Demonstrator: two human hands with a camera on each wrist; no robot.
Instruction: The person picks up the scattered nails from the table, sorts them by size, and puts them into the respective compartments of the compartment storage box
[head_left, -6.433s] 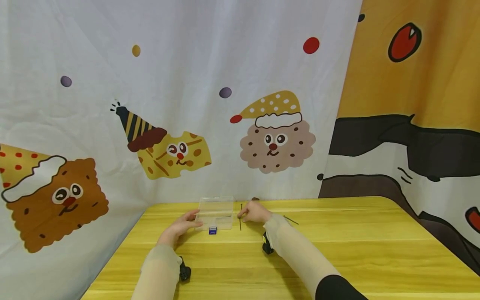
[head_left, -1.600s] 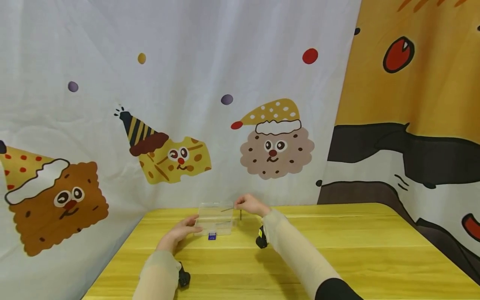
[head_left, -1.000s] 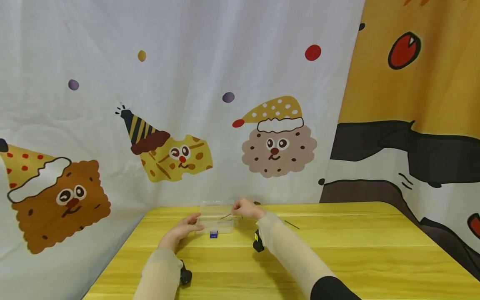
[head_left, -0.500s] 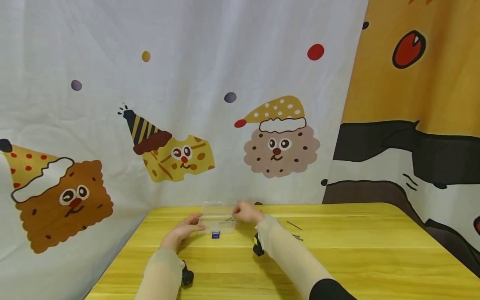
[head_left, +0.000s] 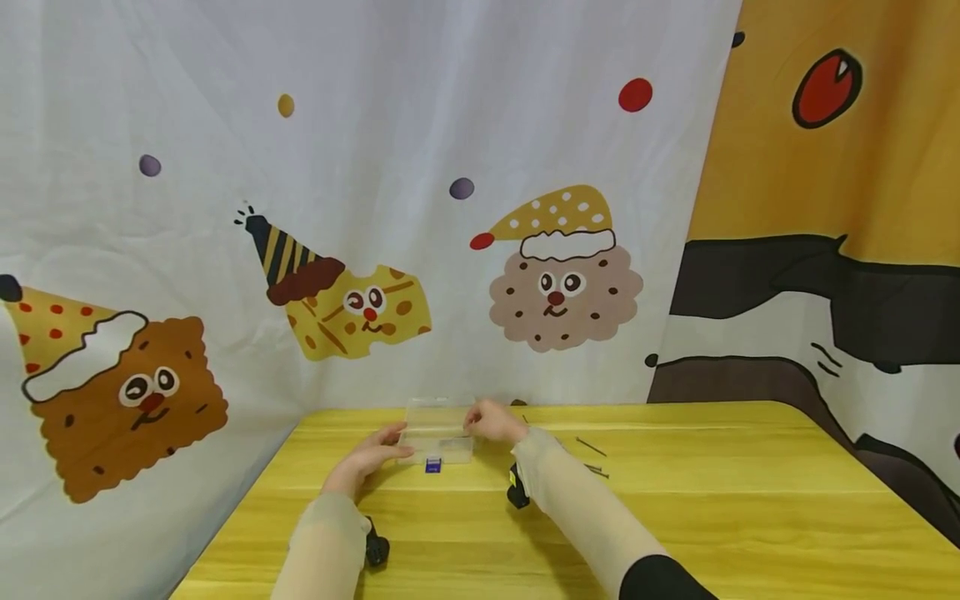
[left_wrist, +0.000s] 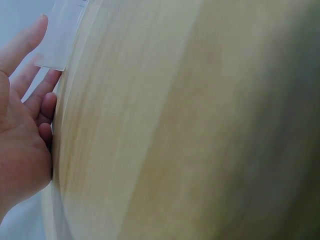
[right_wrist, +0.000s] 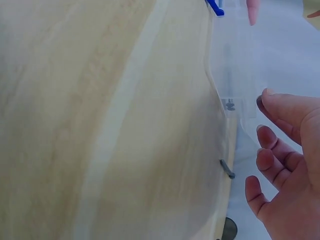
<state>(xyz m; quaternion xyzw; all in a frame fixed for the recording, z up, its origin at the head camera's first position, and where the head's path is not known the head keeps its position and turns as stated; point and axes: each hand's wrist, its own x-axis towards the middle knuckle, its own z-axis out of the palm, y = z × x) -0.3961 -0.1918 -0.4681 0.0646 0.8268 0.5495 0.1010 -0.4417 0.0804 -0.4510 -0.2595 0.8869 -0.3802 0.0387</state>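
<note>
A clear plastic box (head_left: 435,452) with its lid raised stands near the table's far edge, a blue latch (head_left: 432,465) at its front. My left hand (head_left: 375,450) rests at the box's left side, thumb in front and fingers behind; the left wrist view shows these fingers loose. Over the box's right edge is my right hand (head_left: 493,421). In the right wrist view its fingers are bent and apart, and a dark spot shows at the uppermost fingertips. Small dark ends, apparently of nails (right_wrist: 230,106), show inside the box.
On the yellow wooden table (head_left: 675,517), right of the right hand, lie several nails (head_left: 591,447). Another nail (right_wrist: 227,169) lies by the box's right end in the right wrist view. A printed curtain (head_left: 375,167) hangs behind the table.
The right hand lifted a nail from the table, carried it left to the box and lowered it; the nail no longer shows at its fingers. The left hand stayed by the box.
</note>
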